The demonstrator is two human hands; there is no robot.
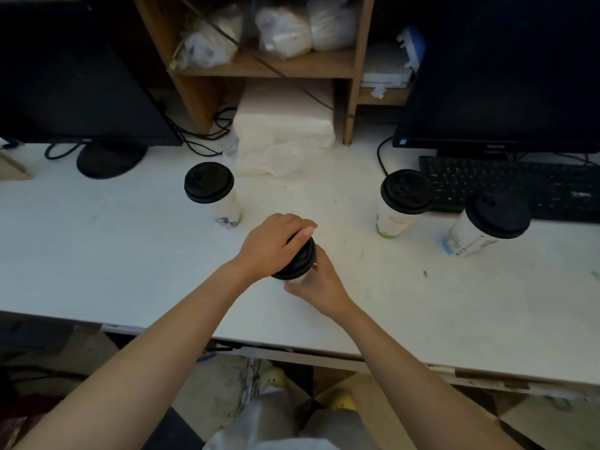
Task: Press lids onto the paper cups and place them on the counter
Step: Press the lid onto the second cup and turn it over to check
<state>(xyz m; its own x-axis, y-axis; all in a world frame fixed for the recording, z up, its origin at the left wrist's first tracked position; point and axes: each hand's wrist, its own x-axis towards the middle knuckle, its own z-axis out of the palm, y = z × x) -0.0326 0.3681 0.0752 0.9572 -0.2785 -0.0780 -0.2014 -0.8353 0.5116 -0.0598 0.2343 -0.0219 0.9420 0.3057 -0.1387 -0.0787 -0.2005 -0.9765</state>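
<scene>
A white paper cup (300, 279) stands at the middle of the white counter (130, 254), mostly hidden by my hands. A black lid (300, 259) sits on its top. My left hand (271, 246) lies palm down over the lid, fingers curled across it. My right hand (319, 284) wraps around the cup's side just below the lid. Three more lidded paper cups stand on the counter: one at the left (212, 193), one at the right (401, 201), and one further right (487, 222) by the keyboard.
A black keyboard (519, 186) lies at the right under a dark monitor (503, 76). Another monitor (74, 76) with a round foot stands at the left. A stack of white napkins and clear plastic (282, 134) sits behind, below a wooden shelf (266, 66).
</scene>
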